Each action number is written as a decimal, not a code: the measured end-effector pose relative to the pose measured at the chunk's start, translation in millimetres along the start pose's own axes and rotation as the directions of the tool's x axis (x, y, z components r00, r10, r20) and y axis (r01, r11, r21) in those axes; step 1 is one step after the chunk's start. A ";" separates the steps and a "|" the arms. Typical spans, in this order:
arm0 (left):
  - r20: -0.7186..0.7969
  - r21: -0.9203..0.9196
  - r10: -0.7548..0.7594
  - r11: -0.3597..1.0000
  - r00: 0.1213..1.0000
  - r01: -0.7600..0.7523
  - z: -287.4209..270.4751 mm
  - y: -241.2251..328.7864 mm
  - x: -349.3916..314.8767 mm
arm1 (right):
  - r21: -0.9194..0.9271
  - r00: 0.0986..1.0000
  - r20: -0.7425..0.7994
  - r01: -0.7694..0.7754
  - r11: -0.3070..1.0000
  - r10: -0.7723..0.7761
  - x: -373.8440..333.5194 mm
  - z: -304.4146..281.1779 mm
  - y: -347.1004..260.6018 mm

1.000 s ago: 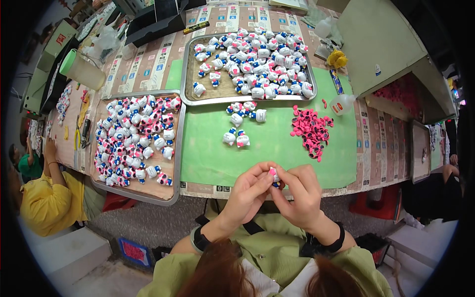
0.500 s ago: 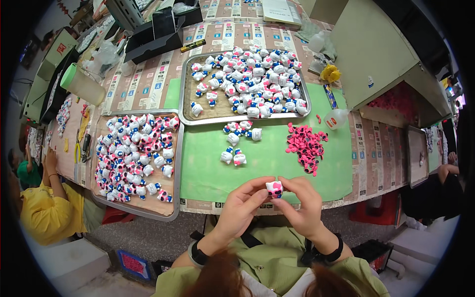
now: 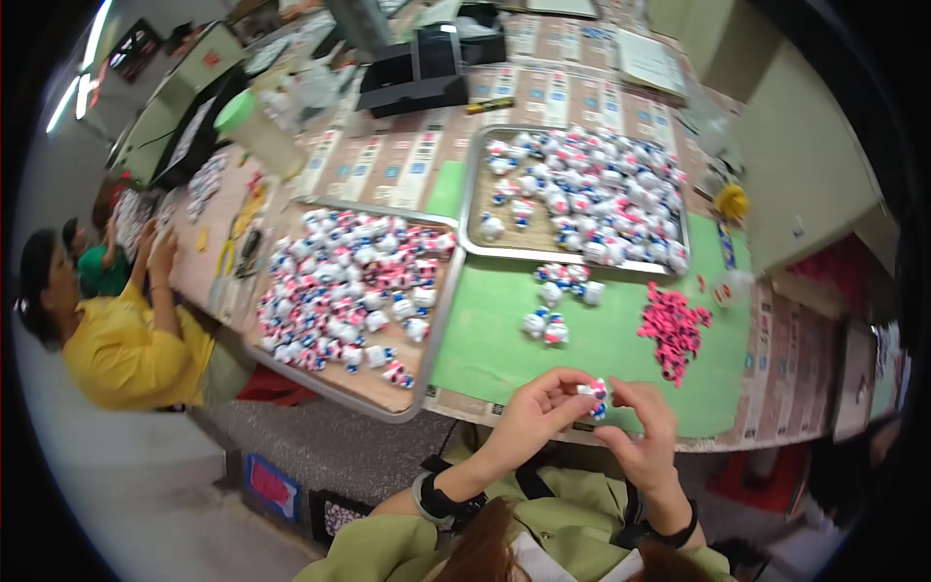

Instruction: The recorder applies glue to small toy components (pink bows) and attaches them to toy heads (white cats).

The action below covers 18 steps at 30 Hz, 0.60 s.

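My left hand [image 3: 531, 419] pinches a small white, pink and blue cat-like figurine [image 3: 597, 396] between thumb and fingers, above the near edge of the green mat [image 3: 495, 364]. My right hand [image 3: 648, 441] is just right of it, thumb and forefinger spread apart with nothing between them. Beyond my hands a small group of similar figurines [image 3: 555, 330] sits on the mat. To their right lies a heap of small pink pieces [image 3: 671, 335]; in the earlier frame they look like glasses with dark lenses.
A metal tray [image 3: 572, 259] of figurines stands at the back, and another tray [image 3: 439, 330] of pink-marked ones at the left. A clear bottle [image 3: 734, 288] and a metal cabinet [image 3: 815, 165] are at the right. A person in a yellow top [image 3: 126, 339] works at far left.
The view has swung left, so everything sits further right. My right hand has come off the figurine and its fingers have parted; my left hand keeps hold and the figurine has been turned.
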<state>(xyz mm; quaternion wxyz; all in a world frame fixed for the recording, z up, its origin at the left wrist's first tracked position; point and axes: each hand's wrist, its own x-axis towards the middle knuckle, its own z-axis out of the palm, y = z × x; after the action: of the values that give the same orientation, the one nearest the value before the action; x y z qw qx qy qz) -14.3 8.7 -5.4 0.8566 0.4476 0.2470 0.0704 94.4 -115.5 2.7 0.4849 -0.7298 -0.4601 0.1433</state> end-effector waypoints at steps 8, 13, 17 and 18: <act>-0.198 0.971 0.919 0.135 0.342 0.200 -109.5 43.2 -19.6 | 0.237 0.824 -0.459 -0.247 0.940 0.333 -23.0 -53.7 62.9; -0.081 0.953 0.608 0.279 0.790 -0.118 -58.5 37.8 -0.3 | 0.140 0.729 -0.625 -0.247 0.959 0.279 5.2 -90.9 83.7; 0.194 0.953 0.553 0.091 0.810 -0.291 -42.7 19.1 30.6 | 0.068 0.812 -0.515 -0.282 0.957 0.276 30.1 -107.6 110.7; 0.167 0.963 0.532 0.094 0.830 -0.254 -41.9 18.2 33.1 | 0.073 0.836 -0.474 -0.276 0.958 0.277 33.7 -109.0 116.4</act>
<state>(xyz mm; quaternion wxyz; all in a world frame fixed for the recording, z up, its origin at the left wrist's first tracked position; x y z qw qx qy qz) -4.1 61.4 -22.7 0.3032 0.9142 0.1999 0.1797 245.9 -163.3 -33.8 0.5585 -0.8006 -0.2154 0.0269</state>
